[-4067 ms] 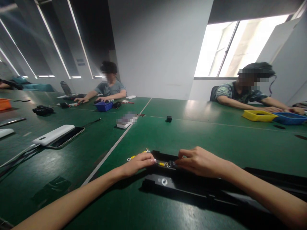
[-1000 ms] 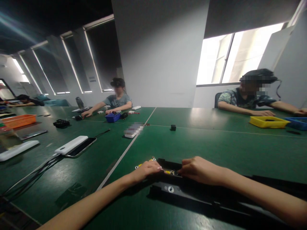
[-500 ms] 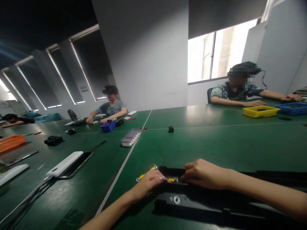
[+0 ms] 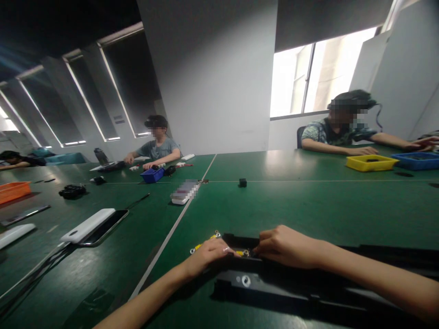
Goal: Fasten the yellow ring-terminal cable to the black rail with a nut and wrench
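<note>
My left hand reaches over the left end of a long black channel-shaped housing. Its fingers are closed on a short yellow wire with a ring terminal, whose metal ring points toward my other hand. Another yellow piece with metal rings shows behind my left knuckles, on the table. My right hand is closed, fingertips down inside the channel close to that ring; what they grip is hidden. Nearer to me lies a second black rail with a round metal spot.
Left on the green table are a white power bank, a phone and cables. Farther off stand a blue bin, a yellow bin and a small black cube. Two people sit across the table.
The view has shifted slightly, so the scene sits a little farther left. Both my hands keep nearly the same place at the housing.
</note>
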Action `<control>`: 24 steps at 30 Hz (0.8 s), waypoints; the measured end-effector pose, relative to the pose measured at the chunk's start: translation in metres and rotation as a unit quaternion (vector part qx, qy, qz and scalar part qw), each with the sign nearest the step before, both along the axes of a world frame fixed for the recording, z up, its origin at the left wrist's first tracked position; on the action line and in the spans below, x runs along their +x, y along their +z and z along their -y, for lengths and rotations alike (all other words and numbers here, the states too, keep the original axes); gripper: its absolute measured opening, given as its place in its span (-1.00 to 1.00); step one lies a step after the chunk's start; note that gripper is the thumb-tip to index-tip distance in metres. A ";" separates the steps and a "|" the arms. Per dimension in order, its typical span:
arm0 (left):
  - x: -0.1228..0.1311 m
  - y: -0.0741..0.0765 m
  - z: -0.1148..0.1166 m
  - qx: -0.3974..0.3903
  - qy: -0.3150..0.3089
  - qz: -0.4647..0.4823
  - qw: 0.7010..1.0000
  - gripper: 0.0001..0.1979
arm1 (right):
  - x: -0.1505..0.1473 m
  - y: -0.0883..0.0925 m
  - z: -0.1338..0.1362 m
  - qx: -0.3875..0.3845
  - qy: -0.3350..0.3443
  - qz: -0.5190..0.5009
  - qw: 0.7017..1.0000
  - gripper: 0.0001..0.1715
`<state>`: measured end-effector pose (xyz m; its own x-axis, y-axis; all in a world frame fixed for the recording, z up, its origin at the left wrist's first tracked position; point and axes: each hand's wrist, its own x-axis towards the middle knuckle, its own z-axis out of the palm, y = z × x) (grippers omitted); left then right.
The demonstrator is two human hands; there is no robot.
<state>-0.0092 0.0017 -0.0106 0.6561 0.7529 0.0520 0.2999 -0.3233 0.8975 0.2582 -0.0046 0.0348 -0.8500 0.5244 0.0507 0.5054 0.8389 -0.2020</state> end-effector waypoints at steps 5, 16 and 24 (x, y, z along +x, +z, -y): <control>0.001 -0.002 -0.002 0.000 0.004 0.015 1.000 -0.63 | 0.000 0.002 0.001 0.002 -0.002 0.004 1.000 -0.68; 0.001 0.000 -0.001 0.010 0.001 0.005 1.000 -0.61 | -0.001 0.003 0.001 -0.001 -0.001 0.005 1.000 -0.69; 0.003 0.004 0.003 0.001 0.010 0.003 1.000 -0.64 | 0.001 0.003 0.000 -0.004 0.008 0.003 1.000 -0.66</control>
<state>-0.0065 -0.0013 -0.0062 0.6408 0.7655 0.0577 0.3012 -0.3198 0.8983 0.2592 -0.0050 0.0379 -0.8590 0.5104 0.0402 0.4927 0.8454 -0.2060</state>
